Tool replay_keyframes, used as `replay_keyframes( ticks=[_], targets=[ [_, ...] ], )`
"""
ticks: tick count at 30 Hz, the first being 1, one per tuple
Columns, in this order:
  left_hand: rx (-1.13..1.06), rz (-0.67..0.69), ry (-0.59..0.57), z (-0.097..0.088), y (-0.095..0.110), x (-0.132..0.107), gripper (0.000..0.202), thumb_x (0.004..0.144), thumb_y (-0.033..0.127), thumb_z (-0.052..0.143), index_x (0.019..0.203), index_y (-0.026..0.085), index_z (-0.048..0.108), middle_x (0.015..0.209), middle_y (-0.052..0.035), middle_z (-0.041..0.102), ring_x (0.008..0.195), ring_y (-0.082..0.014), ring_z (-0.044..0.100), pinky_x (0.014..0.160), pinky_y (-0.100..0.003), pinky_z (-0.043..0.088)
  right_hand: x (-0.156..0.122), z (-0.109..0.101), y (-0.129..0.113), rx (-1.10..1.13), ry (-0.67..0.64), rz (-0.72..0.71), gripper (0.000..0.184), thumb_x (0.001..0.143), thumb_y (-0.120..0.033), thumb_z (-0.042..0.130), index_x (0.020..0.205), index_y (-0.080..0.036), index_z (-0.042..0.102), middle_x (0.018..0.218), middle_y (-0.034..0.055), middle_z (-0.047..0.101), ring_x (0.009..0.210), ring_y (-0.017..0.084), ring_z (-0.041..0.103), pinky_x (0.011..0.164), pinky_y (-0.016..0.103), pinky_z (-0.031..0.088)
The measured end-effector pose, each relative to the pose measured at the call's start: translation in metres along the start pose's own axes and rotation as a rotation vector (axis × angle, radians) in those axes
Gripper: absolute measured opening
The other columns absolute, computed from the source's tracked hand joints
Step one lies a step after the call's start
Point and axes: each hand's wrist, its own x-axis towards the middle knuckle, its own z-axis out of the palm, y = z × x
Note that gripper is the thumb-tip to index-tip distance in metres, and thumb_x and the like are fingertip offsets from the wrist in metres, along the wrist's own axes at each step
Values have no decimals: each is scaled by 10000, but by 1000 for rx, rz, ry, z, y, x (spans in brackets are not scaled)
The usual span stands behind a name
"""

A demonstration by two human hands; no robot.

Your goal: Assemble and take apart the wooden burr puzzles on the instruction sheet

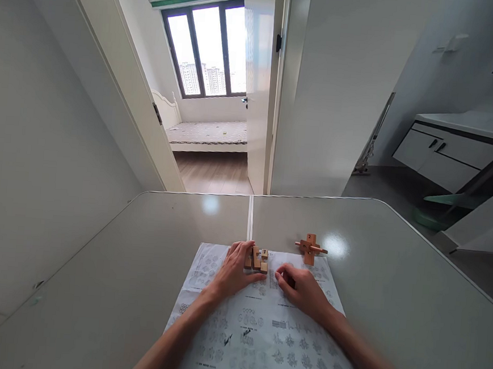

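My left hand (pixel 238 263) rests around the left side of a small group of wooden puzzle pieces (pixel 256 259). Its thumb is stretched along their near side and its fingers lie along the left and far side, so part of the group is hidden. A bit to the right, my right hand (pixel 300 285) hovers or rests over the paper with fingers curled in; nothing shows in it. Beyond that hand stands a partly joined wooden puzzle (pixel 310 247), cross-shaped, with a thin rod-like piece through it and a number on top.
A large printed sheet (pixel 255 344) with puzzle diagrams lies under both hands on the glossy grey table (pixel 106 287). Past the table's far edge are a doorway with an open door (pixel 256 94), a bed (pixel 210 133), and a washbasin cabinet (pixel 449 149) at right.
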Motion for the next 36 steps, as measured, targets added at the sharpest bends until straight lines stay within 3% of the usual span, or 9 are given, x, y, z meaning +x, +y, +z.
replay_keyframes(
  ticks=[30,36],
  targets=[
    [4,-33,-2,3,2,0,798,719,338,897,1401,289,484,1262,-68,655,1251,-312,545,1060,-484,486,-1,1,2,-30,-8,-9,252,1007,-348,476,850,-229,633,601,-32,563,530,160,500,545,276,360],
    [34,-36,4,3,4,0,815,698,395,915,1394,305,501,1106,-48,728,1286,-339,501,1064,-510,445,-1,0,1,-28,-7,-2,234,1006,-327,483,851,-230,629,607,-32,574,532,160,504,548,277,369]
  ],
)
